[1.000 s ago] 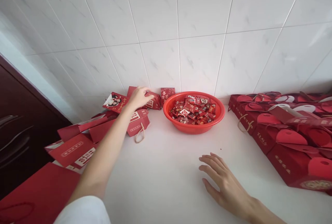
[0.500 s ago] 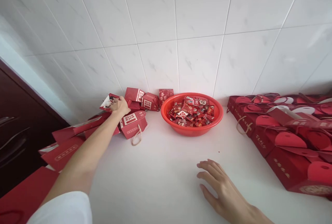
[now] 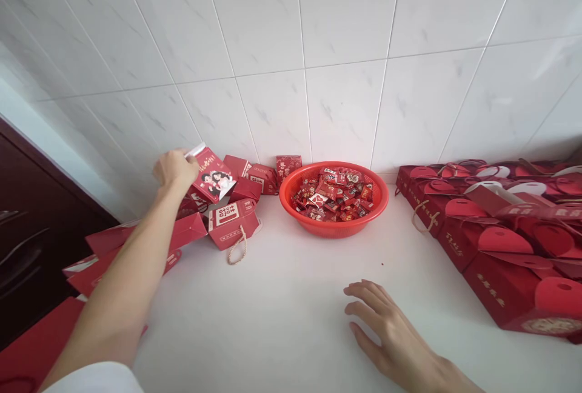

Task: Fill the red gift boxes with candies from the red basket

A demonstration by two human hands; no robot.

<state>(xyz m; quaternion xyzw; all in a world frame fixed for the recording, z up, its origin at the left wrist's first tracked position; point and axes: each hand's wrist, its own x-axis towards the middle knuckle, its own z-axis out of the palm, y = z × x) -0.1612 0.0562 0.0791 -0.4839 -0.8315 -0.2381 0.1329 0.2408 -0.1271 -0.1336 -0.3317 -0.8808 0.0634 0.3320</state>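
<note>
My left hand [image 3: 176, 170] grips the upper left edge of a red printed box [image 3: 211, 176] with a picture of a couple on it, tilted above the pile at the back left. Just below it lies a red box with a rope handle [image 3: 233, 223]. My right hand [image 3: 382, 326] is held over the white table [image 3: 291, 314] at the lower right, fingers apart and holding nothing. An orange-red plastic basket [image 3: 334, 230] by the wall holds many small red wrapped pieces [image 3: 334, 194].
Rows of closed red boxes [image 3: 459, 241] fill the right side. More red boxes and flat cartons [image 3: 40, 344] lie along the left edge. A small red box [image 3: 288, 164] leans on the tiled wall [image 3: 345, 108]. Dark cabinet [image 3: 27, 217] at far left.
My left hand has lifted the printed box from the pile and moved left, turning its couple picture into view. My right hand has stayed nearly still.
</note>
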